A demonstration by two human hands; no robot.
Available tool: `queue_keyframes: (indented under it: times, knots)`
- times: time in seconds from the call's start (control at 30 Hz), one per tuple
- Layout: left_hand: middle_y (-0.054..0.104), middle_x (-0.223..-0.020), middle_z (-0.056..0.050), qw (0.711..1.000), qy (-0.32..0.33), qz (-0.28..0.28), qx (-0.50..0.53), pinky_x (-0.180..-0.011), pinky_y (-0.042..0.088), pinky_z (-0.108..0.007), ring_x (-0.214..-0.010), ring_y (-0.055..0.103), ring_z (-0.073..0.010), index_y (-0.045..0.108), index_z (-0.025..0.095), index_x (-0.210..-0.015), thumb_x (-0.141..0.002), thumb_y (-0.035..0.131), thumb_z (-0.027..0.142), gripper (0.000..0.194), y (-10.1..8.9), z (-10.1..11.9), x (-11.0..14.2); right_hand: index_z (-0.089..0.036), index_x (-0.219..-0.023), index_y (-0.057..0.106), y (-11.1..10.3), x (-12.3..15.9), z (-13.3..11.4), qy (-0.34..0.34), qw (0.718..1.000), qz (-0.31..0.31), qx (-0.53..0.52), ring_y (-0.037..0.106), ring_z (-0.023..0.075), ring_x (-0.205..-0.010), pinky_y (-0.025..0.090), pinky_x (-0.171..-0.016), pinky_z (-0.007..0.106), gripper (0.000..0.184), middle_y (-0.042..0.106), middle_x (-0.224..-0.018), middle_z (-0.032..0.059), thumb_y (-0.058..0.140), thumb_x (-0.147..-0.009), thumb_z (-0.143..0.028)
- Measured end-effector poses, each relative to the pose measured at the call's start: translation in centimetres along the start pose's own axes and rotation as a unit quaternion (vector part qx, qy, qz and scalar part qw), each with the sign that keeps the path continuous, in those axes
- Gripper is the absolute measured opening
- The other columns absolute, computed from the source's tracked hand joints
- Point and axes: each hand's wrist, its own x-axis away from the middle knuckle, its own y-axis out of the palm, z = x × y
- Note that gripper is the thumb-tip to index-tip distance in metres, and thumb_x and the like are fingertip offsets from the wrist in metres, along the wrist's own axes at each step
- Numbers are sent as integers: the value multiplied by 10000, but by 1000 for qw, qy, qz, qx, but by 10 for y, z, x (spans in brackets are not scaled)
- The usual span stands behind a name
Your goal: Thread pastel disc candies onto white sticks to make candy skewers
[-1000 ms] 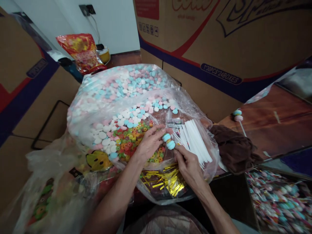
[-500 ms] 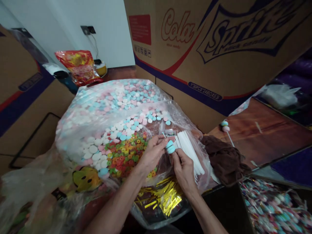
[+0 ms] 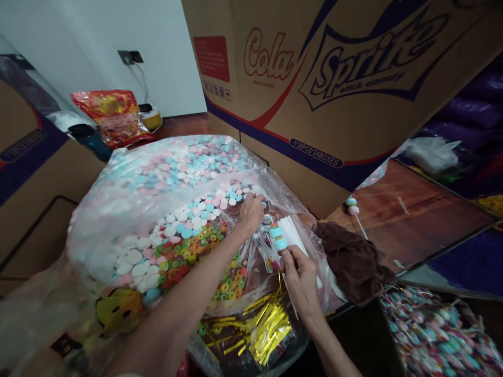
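My right hand [image 3: 301, 272] pinches the white stick of a candy lollipop [image 3: 278, 238] just below its candies. Pale blue discs are threaded on it with a yellow ring between them and an orange-red ring on top. My left hand [image 3: 252, 212] reaches to the edge of the pastel candy discs [image 3: 206, 209], fingers bent down and together; what its fingertips hold is hidden. Below the left forearm lie colourful ring candies [image 3: 230, 280]. White sticks [image 3: 293, 233] lie behind the lollipop, and gold twist ties [image 3: 271, 330] lie nearest me.
A clear plastic sheet [image 3: 157, 201] covers part of the discs. Big cardboard boxes [image 3: 267, 110] stand behind and at left. To the right are a brown cloth [image 3: 349, 262], another lollipop [image 3: 351, 206] and a box of wrapped candies [image 3: 436, 335]. A red bag [image 3: 113, 118] stands at the back.
My left hand has left the lollipop and moved up to the pastel discs. An orange-red ring now shows on the lollipop's top; my right hand still holds it. The view has shifted.
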Motion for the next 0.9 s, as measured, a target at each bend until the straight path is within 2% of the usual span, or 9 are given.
queue_keyframes:
  times: [0.13, 0.27, 0.47, 0.57, 0.73, 0.83, 0.9]
  knots:
    - [629, -974, -89, 999, 31, -5, -37, -836, 433, -339, -957, 582, -244, 630, 205, -1014, -804, 543, 114, 245, -4, -9, 4, -212, -646, 424, -1, -1, 2, 6, 1000, -7, 2, 339, 117, -554, 271, -511, 241, 339, 366, -587, -57, 469, -922, -403]
    - [669, -982, -97, 999, 37, 36, -10, -841, 441, -351, -927, 602, -244, 618, 185, -1080, -833, 517, 131, 273, -14, -19, -3, -210, -658, 433, 0, -1, 4, 3, 1000, -9, 6, 334, 119, -564, 272, -512, 237, 332, 358, -595, -55, 465, -926, -404]
    - [640, -955, -105, 997, 71, 7, -41, -861, 426, -339, -924, 581, -230, 653, 176, -853, -846, 459, 101, 208, -10, -19, -25, -205, -674, 454, 0, 1, 3, -2, 1000, -15, 1, 339, 119, -573, 278, -515, 231, 317, 369, -605, -53, 472, -933, -388]
    - [621, -967, -98, 996, 72, -10, -59, -845, 431, -322, -901, 574, -213, 635, 179, -844, -863, 425, 94, 227, -4, -15, -26, -206, -681, 452, 1, 1, 5, -1, 1000, -16, -2, 341, 117, -576, 285, -522, 229, 321, 371, -612, -55, 466, -943, -389]
    - [630, -984, -129, 992, 95, -25, -78, -935, 396, -375, -1027, 550, -272, 634, 188, -932, -831, 436, 51, 260, -4, -10, -16, -208, -679, 446, 4, 0, 6, -3, 1000, -26, -3, 353, 116, -574, 278, -524, 234, 317, 381, -602, -56, 457, -946, -380]
    - [641, -1002, -140, 990, 100, -22, -96, -916, 408, -390, -1027, 561, -290, 622, 191, -1037, -817, 423, 38, 334, -7, -10, -14, -208, -684, 450, 6, 1, 5, -10, 999, -31, -3, 358, 115, -572, 273, -526, 234, 309, 390, -601, -58, 445, -949, -367]
    - [654, -995, -123, 994, 87, -5, -60, -896, 421, -384, -996, 579, -283, 610, 195, -1105, -796, 458, 47, 375, -10, -10, -14, -208, -677, 443, 5, 2, 3, -11, 999, -31, 5, 354, 114, -573, 269, -531, 233, 316, 385, -600, -60, 440, -950, -368]
